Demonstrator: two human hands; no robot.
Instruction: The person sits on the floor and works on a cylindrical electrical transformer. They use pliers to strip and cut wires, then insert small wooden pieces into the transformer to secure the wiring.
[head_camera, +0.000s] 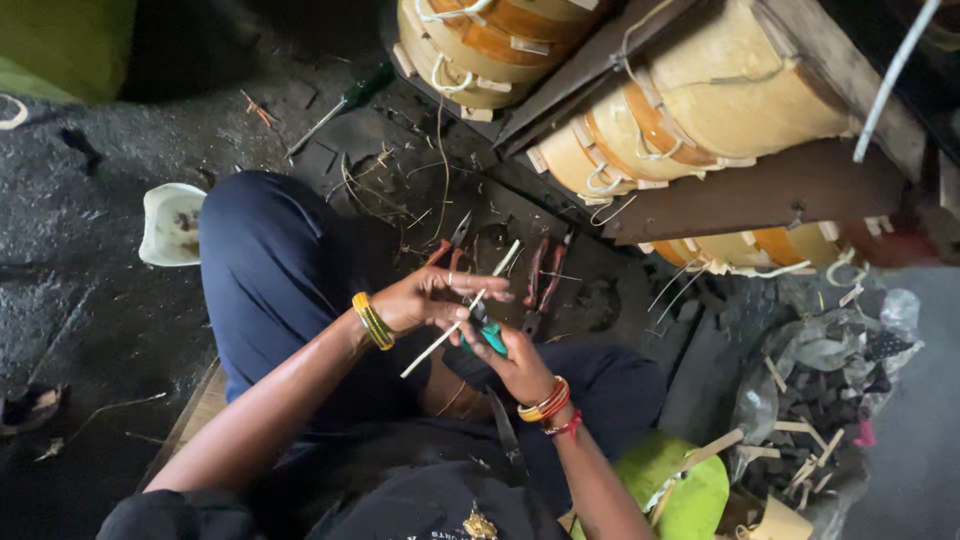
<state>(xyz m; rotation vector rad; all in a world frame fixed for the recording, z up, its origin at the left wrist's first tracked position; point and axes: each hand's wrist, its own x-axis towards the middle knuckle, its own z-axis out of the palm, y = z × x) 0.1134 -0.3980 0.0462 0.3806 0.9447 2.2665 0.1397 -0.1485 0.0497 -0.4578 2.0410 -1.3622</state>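
Diagonally, the thin pale strip (455, 330) runs from lower left up to upper right, pinched in the left hand (425, 300) above the lap. Closed on a teal-handled tool (488, 335), the right hand (520, 365) meets it. Below lies dark, littered floor (80, 290) beside yellow wound coils (690, 110). Slender, flat strip.

My lap (290, 270): under both hands, the landmark here.
My left hand (425, 298): above my lap, pinching a thin stick (462, 312).
My right hand (515, 362): just right of the left hand, touching the stick.
Pliers (545, 280): on the floor beyond my lap.
Coils (690, 110): beyond my lap, to the right.
Bowl (170, 224): left of my lap.
Screwdriver (340, 105): far beyond my lap.
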